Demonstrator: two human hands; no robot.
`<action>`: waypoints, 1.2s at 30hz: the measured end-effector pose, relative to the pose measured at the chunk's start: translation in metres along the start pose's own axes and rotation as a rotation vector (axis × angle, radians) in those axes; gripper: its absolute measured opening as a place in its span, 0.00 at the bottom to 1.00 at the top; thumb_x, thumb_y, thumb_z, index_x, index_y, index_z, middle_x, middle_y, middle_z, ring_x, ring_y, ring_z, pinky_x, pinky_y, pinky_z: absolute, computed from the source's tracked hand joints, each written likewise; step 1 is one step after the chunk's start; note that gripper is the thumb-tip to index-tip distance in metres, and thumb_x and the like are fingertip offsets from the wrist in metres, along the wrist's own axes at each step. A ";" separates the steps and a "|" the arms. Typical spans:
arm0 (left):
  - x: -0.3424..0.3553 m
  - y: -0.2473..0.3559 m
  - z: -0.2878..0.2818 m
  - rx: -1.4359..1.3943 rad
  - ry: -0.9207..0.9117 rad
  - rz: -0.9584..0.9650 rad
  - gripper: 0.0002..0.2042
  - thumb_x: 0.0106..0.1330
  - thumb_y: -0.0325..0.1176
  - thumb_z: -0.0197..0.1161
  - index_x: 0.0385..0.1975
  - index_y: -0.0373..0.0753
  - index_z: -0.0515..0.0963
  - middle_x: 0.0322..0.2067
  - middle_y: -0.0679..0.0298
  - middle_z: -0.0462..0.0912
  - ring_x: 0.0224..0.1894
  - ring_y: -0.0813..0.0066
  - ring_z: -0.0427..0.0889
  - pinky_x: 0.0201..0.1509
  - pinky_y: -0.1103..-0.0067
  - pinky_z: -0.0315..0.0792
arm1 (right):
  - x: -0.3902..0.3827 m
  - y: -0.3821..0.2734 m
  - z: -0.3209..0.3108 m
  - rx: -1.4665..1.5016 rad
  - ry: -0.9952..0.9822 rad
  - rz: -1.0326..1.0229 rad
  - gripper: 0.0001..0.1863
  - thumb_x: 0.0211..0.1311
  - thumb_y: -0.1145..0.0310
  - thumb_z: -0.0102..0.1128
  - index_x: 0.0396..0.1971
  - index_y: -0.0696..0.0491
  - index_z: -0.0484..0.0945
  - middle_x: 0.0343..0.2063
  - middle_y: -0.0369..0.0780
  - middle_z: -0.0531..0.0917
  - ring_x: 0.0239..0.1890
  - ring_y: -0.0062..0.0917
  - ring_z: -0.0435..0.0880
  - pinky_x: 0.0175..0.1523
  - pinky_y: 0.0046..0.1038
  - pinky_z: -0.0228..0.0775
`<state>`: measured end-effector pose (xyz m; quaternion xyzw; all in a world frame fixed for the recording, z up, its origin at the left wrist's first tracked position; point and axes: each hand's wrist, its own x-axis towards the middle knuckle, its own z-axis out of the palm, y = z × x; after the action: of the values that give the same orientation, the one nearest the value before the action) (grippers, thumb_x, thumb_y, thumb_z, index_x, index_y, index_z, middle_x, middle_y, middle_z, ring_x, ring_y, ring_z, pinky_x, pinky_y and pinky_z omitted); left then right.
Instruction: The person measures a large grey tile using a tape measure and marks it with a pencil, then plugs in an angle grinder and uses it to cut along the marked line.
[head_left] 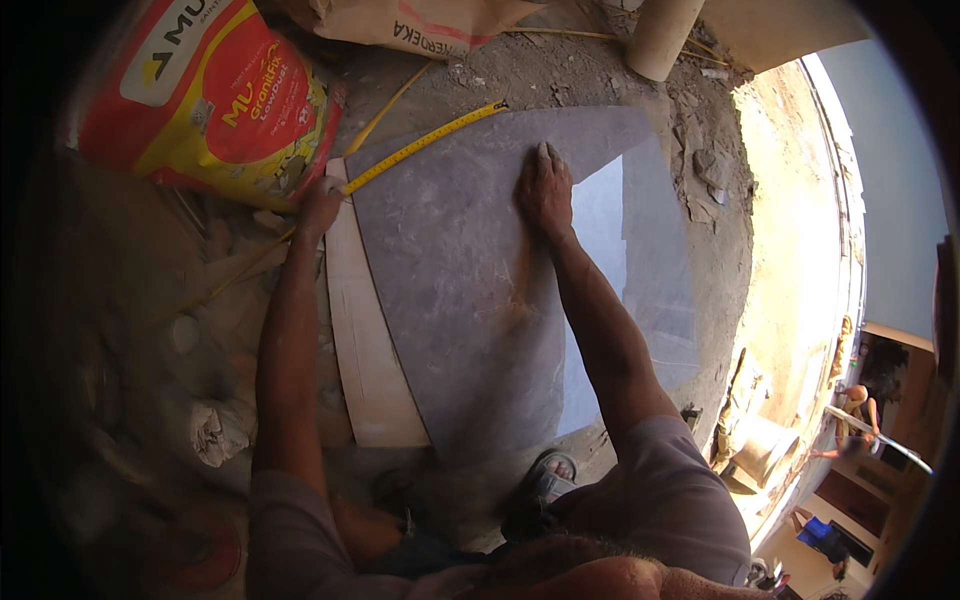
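Observation:
A large grey tile [450,260] lies on the ground in front of me, with a bright patch of sunlight across its right part. Along its left side shows a strip of a pale tile or board [365,340]. The yellow blade of a tape measure [430,140] runs obliquely over the grey tile's far left part. My left hand [320,208] is closed on the blade's near end, by the tile's left edge. My right hand [547,195] rests on the tile right of the tape, its fingers drawn together; whatever they may hold is hidden.
A red and yellow bag [220,100] stands at the far left, with a brown paper sack [400,25] behind. A pale tube [664,40] and rubble [712,170] lie beyond the tile. My sandalled foot [550,478] is at its near edge. Two people [858,405] are far right.

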<state>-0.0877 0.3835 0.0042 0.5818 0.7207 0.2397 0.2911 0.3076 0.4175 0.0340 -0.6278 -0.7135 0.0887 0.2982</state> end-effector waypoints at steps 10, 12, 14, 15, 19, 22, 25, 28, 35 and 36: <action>-0.136 0.081 -0.049 0.002 0.115 0.225 0.07 0.68 0.30 0.51 0.39 0.34 0.73 0.37 0.53 0.76 0.38 0.58 0.77 0.44 0.69 0.69 | 0.003 0.033 -0.002 -0.097 -0.154 -0.162 0.28 0.64 0.63 0.44 0.62 0.61 0.61 0.65 0.53 0.61 0.69 0.45 0.56 0.72 0.44 0.42; -0.179 0.119 -0.054 0.125 -0.044 0.281 0.06 0.68 0.29 0.51 0.37 0.34 0.72 0.37 0.51 0.76 0.39 0.52 0.76 0.43 0.66 0.69 | -0.007 0.043 -0.019 0.034 -0.230 -0.138 0.28 0.65 0.63 0.43 0.63 0.61 0.60 0.66 0.52 0.60 0.69 0.45 0.54 0.72 0.44 0.41; -0.213 0.138 -0.051 0.102 -0.105 0.429 0.05 0.67 0.29 0.52 0.36 0.34 0.72 0.36 0.51 0.77 0.40 0.51 0.76 0.41 0.65 0.69 | -0.032 0.038 -0.038 0.187 -0.403 -0.119 0.30 0.69 0.58 0.40 0.65 0.60 0.57 0.67 0.52 0.56 0.71 0.44 0.50 0.73 0.44 0.38; -0.227 0.146 -0.043 0.100 -0.146 0.422 0.05 0.67 0.29 0.52 0.37 0.35 0.72 0.35 0.51 0.78 0.40 0.50 0.77 0.41 0.64 0.69 | -0.049 0.036 -0.051 0.187 -0.480 -0.120 0.32 0.71 0.54 0.38 0.66 0.60 0.55 0.69 0.51 0.53 0.72 0.44 0.47 0.74 0.44 0.35; -0.256 0.192 -0.017 0.113 -0.515 0.261 0.06 0.67 0.32 0.52 0.40 0.38 0.71 0.34 0.50 0.80 0.38 0.48 0.80 0.40 0.61 0.71 | -0.152 0.025 -0.120 0.280 -0.727 -0.102 0.32 0.71 0.54 0.40 0.67 0.58 0.55 0.67 0.50 0.58 0.71 0.42 0.53 0.73 0.38 0.42; -0.264 0.202 0.008 0.136 -0.638 0.409 0.07 0.68 0.32 0.51 0.41 0.38 0.70 0.34 0.49 0.80 0.38 0.45 0.80 0.40 0.59 0.71 | -0.251 0.009 -0.190 0.506 -0.817 -0.041 0.27 0.68 0.57 0.50 0.61 0.59 0.66 0.59 0.49 0.71 0.61 0.41 0.70 0.65 0.36 0.61; -0.276 0.209 0.038 0.124 -0.795 0.519 0.07 0.68 0.32 0.50 0.41 0.37 0.70 0.34 0.48 0.80 0.39 0.44 0.79 0.41 0.58 0.71 | -0.366 -0.006 -0.248 0.601 -0.871 0.444 0.26 0.68 0.56 0.52 0.59 0.59 0.69 0.54 0.46 0.77 0.56 0.35 0.75 0.62 0.34 0.65; -0.297 0.223 0.074 0.134 -0.940 0.691 0.08 0.69 0.32 0.49 0.41 0.36 0.70 0.35 0.47 0.80 0.39 0.42 0.79 0.41 0.57 0.71 | -0.467 -0.022 -0.296 0.849 -0.694 0.829 0.26 0.66 0.56 0.53 0.59 0.57 0.70 0.51 0.43 0.79 0.55 0.32 0.74 0.61 0.34 0.62; -0.407 0.294 0.146 0.270 -1.430 0.843 0.10 0.68 0.34 0.47 0.40 0.32 0.66 0.31 0.38 0.78 0.35 0.38 0.78 0.42 0.54 0.71 | -0.487 -0.086 -0.352 1.442 -0.088 1.206 0.28 0.66 0.51 0.55 0.53 0.60 0.73 0.34 0.41 0.79 0.39 0.22 0.77 0.46 0.27 0.70; -0.424 0.302 0.152 0.244 -1.441 0.871 0.11 0.68 0.34 0.47 0.40 0.32 0.65 0.30 0.38 0.78 0.34 0.37 0.78 0.41 0.54 0.71 | -0.490 -0.081 -0.347 1.452 -0.079 1.209 0.28 0.66 0.51 0.55 0.53 0.60 0.73 0.34 0.41 0.79 0.39 0.22 0.77 0.46 0.27 0.70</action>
<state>0.2943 0.0329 0.1614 0.8451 0.0919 -0.1777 0.4958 0.4424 -0.1494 0.2006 -0.5486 -0.0469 0.6721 0.4951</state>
